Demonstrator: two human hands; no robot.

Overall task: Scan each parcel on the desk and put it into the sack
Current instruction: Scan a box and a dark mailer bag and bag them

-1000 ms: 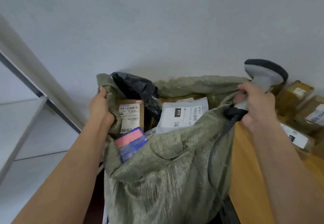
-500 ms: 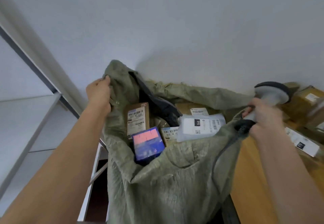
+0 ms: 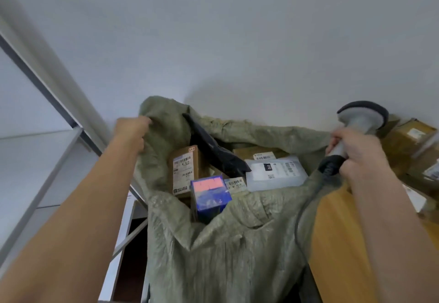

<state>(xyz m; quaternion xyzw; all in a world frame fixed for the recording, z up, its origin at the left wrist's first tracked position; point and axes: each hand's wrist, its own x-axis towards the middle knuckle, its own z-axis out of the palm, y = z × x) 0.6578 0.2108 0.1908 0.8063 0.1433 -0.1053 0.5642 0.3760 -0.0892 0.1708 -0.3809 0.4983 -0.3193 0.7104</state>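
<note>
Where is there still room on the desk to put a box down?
The bare wood of the desk shows between the sack and the right arm, below the right hand gripping the scanner. The far right corner is crowded with boxes. The sack's mouth is packed too.

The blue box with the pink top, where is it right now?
In the head view the blue box stands inside the open sack at its near rim, left of centre, just right of the brown labelled carton.

A plain pale wall (image 3: 237,41) fills the background. A grey metal shelf frame (image 3: 59,122) stands left; a wooden desk (image 3: 337,243) sits right.
</note>
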